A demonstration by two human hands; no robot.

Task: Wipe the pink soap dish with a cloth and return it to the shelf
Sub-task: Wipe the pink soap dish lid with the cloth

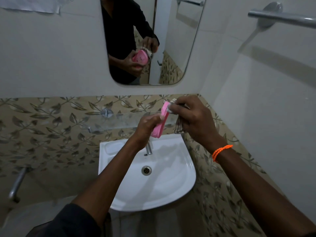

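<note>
At frame centre, the left hand grips one pink soap dish; the right hand pinches one cloth against its upper end

— How was the light?
— Dim and greyish; the towel bar threw a soft shadow down the wall.
— Sharpness?
— Slightly soft, edges bowed by the wide lens.

Both arms outstretched — left hand and right hand curled, gripping.
</note>
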